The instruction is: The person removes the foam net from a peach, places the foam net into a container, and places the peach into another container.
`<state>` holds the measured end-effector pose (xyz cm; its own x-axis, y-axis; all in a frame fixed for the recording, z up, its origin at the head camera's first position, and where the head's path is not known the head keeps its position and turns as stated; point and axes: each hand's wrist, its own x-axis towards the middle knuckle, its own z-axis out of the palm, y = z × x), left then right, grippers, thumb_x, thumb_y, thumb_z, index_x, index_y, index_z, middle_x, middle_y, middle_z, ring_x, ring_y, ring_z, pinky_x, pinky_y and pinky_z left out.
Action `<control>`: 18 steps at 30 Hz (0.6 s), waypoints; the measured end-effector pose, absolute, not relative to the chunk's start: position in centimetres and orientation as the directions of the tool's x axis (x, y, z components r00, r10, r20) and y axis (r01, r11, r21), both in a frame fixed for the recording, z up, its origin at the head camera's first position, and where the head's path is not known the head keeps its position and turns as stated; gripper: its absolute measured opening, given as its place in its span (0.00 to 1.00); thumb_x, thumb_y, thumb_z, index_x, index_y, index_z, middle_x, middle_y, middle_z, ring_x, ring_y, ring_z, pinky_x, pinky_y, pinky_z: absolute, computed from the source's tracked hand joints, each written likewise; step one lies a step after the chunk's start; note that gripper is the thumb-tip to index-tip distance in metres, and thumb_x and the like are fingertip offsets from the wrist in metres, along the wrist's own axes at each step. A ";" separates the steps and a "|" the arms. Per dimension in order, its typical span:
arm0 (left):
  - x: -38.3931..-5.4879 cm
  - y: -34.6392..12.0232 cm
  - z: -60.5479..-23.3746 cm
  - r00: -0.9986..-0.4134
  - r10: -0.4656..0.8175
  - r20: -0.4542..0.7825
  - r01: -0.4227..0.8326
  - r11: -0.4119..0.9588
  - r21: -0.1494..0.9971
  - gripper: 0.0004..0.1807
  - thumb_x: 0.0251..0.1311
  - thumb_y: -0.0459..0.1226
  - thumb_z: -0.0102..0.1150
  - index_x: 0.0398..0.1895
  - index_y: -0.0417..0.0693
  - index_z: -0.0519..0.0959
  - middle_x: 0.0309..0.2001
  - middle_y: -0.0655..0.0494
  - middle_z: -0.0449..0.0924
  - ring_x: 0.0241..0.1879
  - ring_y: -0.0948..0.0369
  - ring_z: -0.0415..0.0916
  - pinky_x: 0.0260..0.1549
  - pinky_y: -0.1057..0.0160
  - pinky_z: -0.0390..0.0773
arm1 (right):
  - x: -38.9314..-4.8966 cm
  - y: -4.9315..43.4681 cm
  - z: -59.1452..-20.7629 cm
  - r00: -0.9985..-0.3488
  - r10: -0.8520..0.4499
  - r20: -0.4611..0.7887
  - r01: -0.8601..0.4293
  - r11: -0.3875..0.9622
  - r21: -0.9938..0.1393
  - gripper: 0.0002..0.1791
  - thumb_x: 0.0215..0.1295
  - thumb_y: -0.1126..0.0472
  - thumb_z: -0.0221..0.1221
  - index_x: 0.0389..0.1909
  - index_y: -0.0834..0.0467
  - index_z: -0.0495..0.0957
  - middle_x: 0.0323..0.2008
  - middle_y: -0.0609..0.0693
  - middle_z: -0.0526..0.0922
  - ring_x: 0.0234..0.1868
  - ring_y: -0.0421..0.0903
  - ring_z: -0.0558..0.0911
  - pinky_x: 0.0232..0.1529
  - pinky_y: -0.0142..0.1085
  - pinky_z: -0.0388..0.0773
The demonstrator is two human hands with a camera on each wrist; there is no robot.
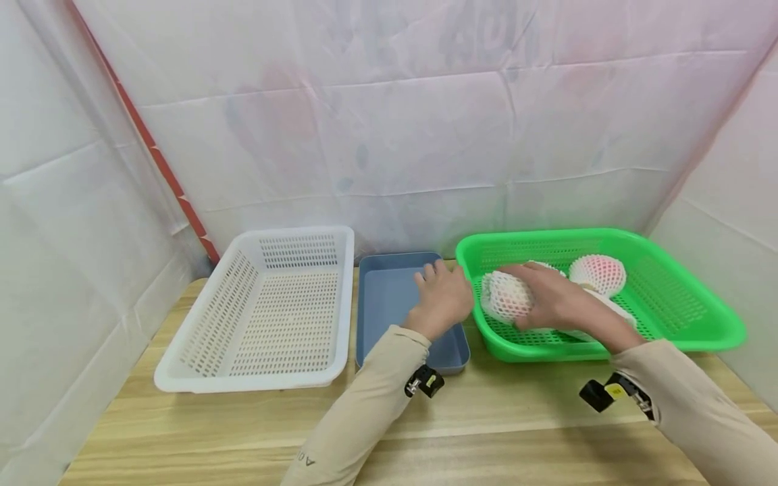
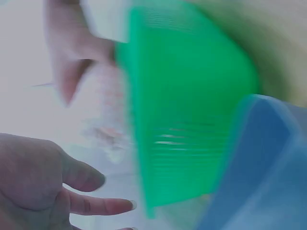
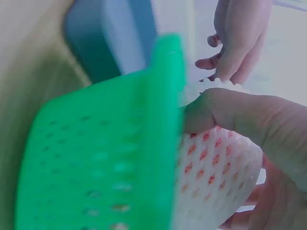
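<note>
My right hand (image 1: 556, 297) grips a round fruit in a white foam net (image 1: 506, 297) at the left end of the green basket (image 1: 723, 332). In the right wrist view the thumb lies across the netted fruit (image 3: 211, 167), and reddish skin shows through the mesh. My left hand (image 1: 444, 297) is over the right part of a blue-grey tray (image 1: 385, 290), beside the green basket's left rim. Its fingers are extended, with nothing in them; the left wrist view shows thumb and fingers (image 2: 103, 206) apart.
Another netted fruit with reddish skin (image 1: 598, 273) lies farther back in the green basket, with more white netting partly hidden by the right hand. A white slotted basket (image 1: 344, 304) stands left of the tray on the wooden table (image 1: 486, 432). White sheeting (image 1: 413, 142) hangs behind and at both sides.
</note>
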<state>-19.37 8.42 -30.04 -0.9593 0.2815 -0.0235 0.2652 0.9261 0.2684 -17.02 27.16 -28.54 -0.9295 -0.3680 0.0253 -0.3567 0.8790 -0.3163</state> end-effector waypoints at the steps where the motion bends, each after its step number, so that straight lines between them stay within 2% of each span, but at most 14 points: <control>1: -19.1 7.9 -29.3 -0.957 0.289 0.001 0.275 0.911 0.307 0.15 0.75 0.45 0.34 0.42 0.52 0.73 0.48 0.50 0.67 0.45 0.54 0.59 0.44 0.56 0.59 | -16.9 27.0 -28.2 -0.929 -0.367 0.038 -0.359 0.877 -0.318 0.49 0.38 0.62 0.73 0.67 0.61 0.64 0.59 0.70 0.69 0.54 0.66 0.73 0.41 0.57 0.78; 3: -18.6 6.9 -28.0 -0.951 0.306 0.046 0.299 0.871 0.390 0.13 0.75 0.43 0.37 0.41 0.52 0.73 0.47 0.51 0.68 0.43 0.55 0.59 0.41 0.58 0.58 | -16.7 26.7 -27.4 -0.927 -0.368 0.067 -0.369 0.870 -0.327 0.50 0.39 0.62 0.73 0.68 0.60 0.63 0.59 0.69 0.70 0.53 0.64 0.74 0.39 0.55 0.79; 5: -18.1 5.7 -27.0 -0.939 0.327 0.103 0.336 0.814 0.474 0.11 0.74 0.42 0.40 0.43 0.51 0.74 0.48 0.52 0.70 0.44 0.56 0.62 0.43 0.59 0.61 | -16.6 26.1 -26.8 -0.923 -0.372 0.097 -0.382 0.860 -0.339 0.50 0.39 0.63 0.73 0.69 0.59 0.63 0.59 0.68 0.70 0.52 0.62 0.74 0.39 0.53 0.79; 9: -17.0 3.4 -25.7 -0.911 0.348 0.220 0.407 0.679 0.611 0.13 0.72 0.40 0.44 0.53 0.48 0.73 0.57 0.51 0.67 0.54 0.55 0.64 0.49 0.57 0.71 | -16.1 24.7 -25.7 -0.912 -0.379 0.156 -0.410 0.834 -0.370 0.50 0.40 0.64 0.74 0.69 0.56 0.63 0.59 0.67 0.69 0.52 0.62 0.73 0.37 0.52 0.78; 13: -15.7 1.8 -24.9 -0.886 0.343 0.313 0.463 0.597 0.655 0.15 0.70 0.38 0.48 0.57 0.46 0.71 0.62 0.48 0.62 0.60 0.53 0.63 0.50 0.55 0.74 | -15.3 23.4 -25.1 -0.886 -0.399 0.237 -0.462 0.799 -0.385 0.50 0.38 0.65 0.75 0.68 0.55 0.64 0.56 0.66 0.72 0.50 0.62 0.73 0.37 0.54 0.78; 18: -14.1 -0.2 -24.5 -0.859 0.351 0.373 0.512 0.567 0.646 0.13 0.69 0.36 0.49 0.53 0.45 0.73 0.59 0.48 0.66 0.54 0.54 0.68 0.49 0.56 0.74 | -14.5 22.4 -24.9 -0.863 -0.413 0.291 -0.500 0.778 -0.381 0.50 0.36 0.66 0.75 0.66 0.54 0.66 0.55 0.61 0.73 0.51 0.60 0.73 0.38 0.54 0.78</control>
